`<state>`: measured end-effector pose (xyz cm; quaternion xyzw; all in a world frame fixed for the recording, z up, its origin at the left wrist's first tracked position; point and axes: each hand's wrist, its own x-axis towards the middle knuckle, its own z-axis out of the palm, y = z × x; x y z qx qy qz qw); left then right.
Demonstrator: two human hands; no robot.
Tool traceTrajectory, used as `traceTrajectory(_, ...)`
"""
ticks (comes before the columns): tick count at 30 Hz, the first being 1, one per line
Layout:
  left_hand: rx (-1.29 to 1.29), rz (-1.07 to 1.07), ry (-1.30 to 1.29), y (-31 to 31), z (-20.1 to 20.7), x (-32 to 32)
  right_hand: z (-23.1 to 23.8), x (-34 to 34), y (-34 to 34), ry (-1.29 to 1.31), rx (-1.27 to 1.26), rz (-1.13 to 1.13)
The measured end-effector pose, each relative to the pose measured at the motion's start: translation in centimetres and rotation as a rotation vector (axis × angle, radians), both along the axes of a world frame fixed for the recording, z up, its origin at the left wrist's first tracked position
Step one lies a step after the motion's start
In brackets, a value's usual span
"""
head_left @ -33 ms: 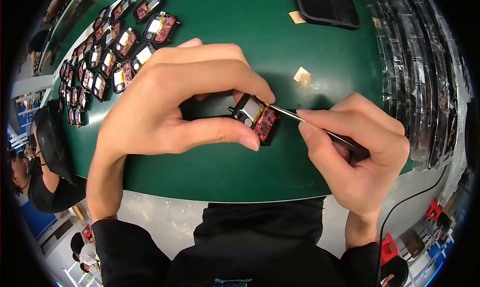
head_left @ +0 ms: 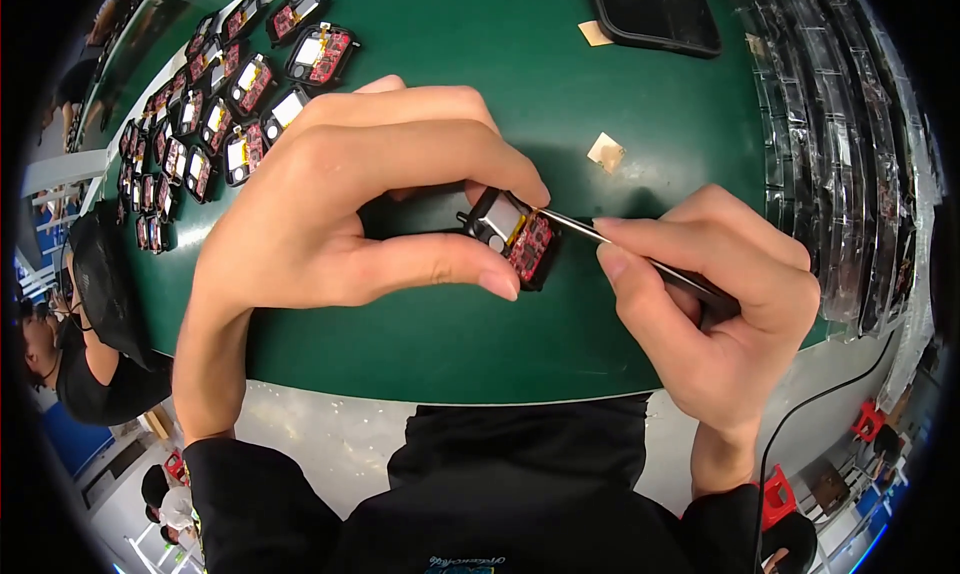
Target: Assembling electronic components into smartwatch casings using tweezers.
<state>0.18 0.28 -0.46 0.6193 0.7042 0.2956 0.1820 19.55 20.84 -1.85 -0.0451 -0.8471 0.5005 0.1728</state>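
Note:
My left hand [head_left: 340, 194] is closed on a small black device casing [head_left: 540, 274] above the green table, thumb at its near side and index finger at its far corner. The casing lies open, showing a red circuit board [head_left: 533, 248], a silver-white battery [head_left: 500, 217] and a bit of yellow tape between them. My right hand [head_left: 720, 294] is closed around slim tweezers [head_left: 640, 256] with a dark rear part. Their metal tip touches the casing's upper right corner, beside my left index fingertip. What the tip meets there is too small to make out.
Several similar open devices [head_left: 320, 56] stand in rows at the far left of the green table [head_left: 450, 359]. A black phone [head_left: 655, 12] lies at the back, near small beige squares [head_left: 606, 154]. Stacked clear plastic trays [head_left: 815, 164] line the right side. Another person [head_left: 100, 334] sits at the left.

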Motion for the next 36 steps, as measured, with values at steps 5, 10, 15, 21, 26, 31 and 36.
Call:
traceTrajectory(5,0.052,-0.024,0.023,-0.23,-0.31,-0.16,-0.12,-0.14,-0.10,-0.021,0.008,0.005)
traceTrajectory(10,0.029,-0.004,-0.004,-0.07,-0.16,-0.16,-0.06,0.02,0.10,-0.007,0.004,-0.001)
traceTrajectory(15,0.032,0.004,-0.006,-0.23,-0.38,-0.02,-0.33,0.03,-0.21,-0.009,-0.003,0.003)
traceTrajectory(21,0.034,0.006,0.022,-0.33,-0.32,-0.06,-0.18,-0.03,-0.31,-0.009,0.037,-0.005)
traceTrajectory(26,0.054,-0.002,0.018,-0.05,-0.35,-0.06,-0.30,0.28,-0.05,0.036,0.056,0.002)
traceTrajectory(31,0.045,0.012,0.022,-0.29,-0.42,0.09,-0.60,0.40,-0.57,0.072,0.137,0.015)
traceTrajectory(36,0.022,0.039,0.005,-0.24,-0.29,0.42,-0.01,0.45,-0.26,0.099,0.167,-0.001)
